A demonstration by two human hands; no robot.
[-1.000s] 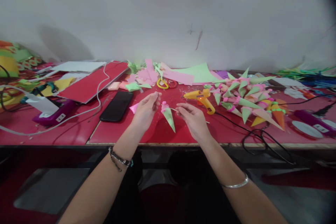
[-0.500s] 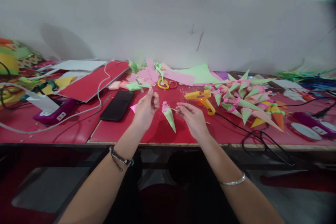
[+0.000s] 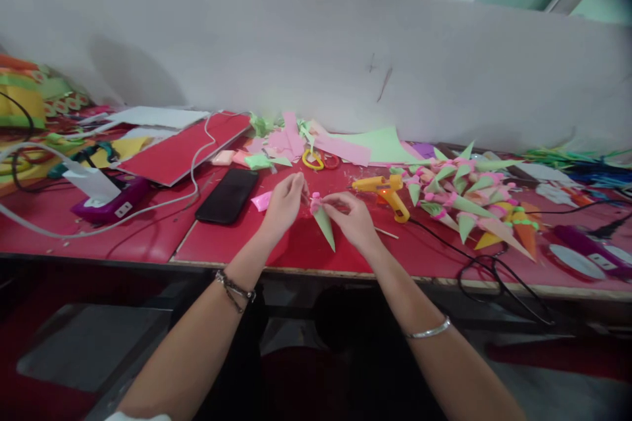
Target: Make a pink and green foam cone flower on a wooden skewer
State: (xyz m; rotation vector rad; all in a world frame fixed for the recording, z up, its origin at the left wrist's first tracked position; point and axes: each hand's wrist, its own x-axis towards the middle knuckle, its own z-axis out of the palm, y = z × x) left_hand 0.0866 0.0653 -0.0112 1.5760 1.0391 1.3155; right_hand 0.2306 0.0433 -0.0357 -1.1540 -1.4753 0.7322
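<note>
A pale green paper cone (image 3: 324, 229) with a pink frilled top and a small pink ball points its tip down toward me, between my hands. The fingers of my right hand (image 3: 351, 216) are pinched at the cone's upper edge, just below the pink part. On the other side, my left hand (image 3: 285, 200) is closed, thumb and fingertips pressed together beside the pink top. What it holds, if anything, I cannot make out. A thin wooden stick (image 3: 386, 233) lies on the red table to the right of my right hand.
A yellow glue gun (image 3: 388, 192) lies right of centre, its black cord trailing right. Many similar paper cones (image 3: 461, 187) are piled beyond it. At left are a black phone (image 3: 227, 196), a red board (image 3: 185, 148) and a purple power strip (image 3: 111, 200). Scissors (image 3: 313, 159) and paper scraps lie behind.
My right hand has moved left to the cone; the thin stick seen in its fingers earlier no longer shows there. My left fingertips have come closer to the pink top. The view has shifted slightly.
</note>
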